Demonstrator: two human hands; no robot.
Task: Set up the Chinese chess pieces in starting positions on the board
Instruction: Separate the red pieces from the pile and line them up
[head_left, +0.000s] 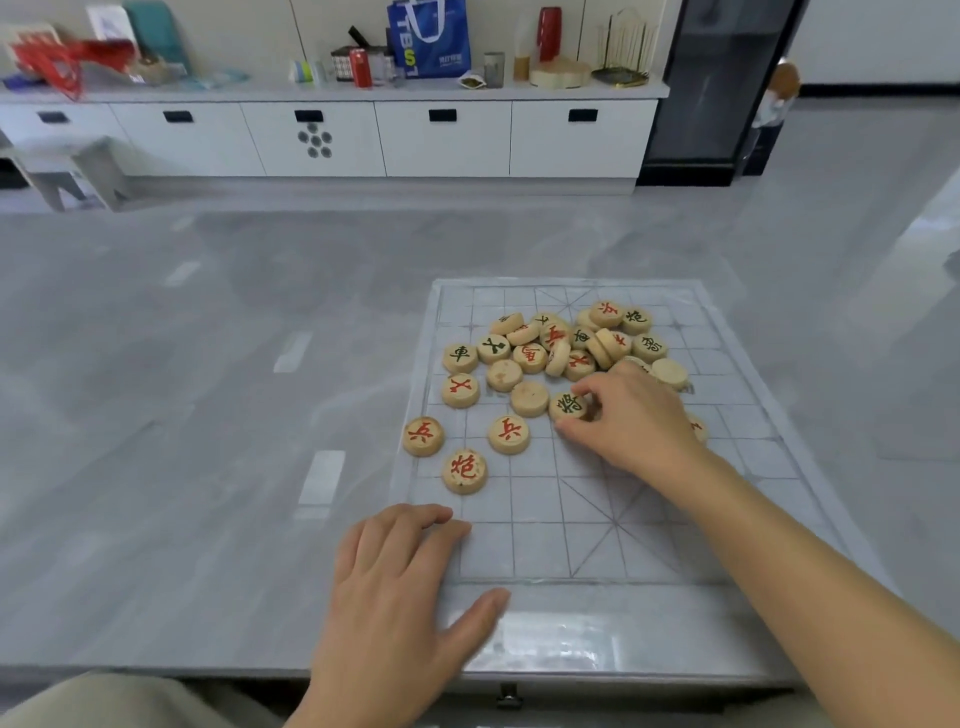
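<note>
A clear plastic chess board (524, 540) with a printed grid lies on the grey table. A heap of round wooden pieces (561, 345) with red and black characters sits on its far half. Two red soldier pieces (423, 435) (509, 434) and a red cannon piece (464, 470) stand apart near the board's left edge. My right hand (631, 421) reaches over the middle of the board, thumb and fingers pinching a black-lettered piece (569, 405). My left hand (395, 587) lies flat on the board's near left corner, fingers spread.
The grey table (182, 415) stretches far to the left and behind the board. Its near edge runs just below my left hand. A white cabinet (332, 137) with bags, cans and clutter on top stands along the back wall.
</note>
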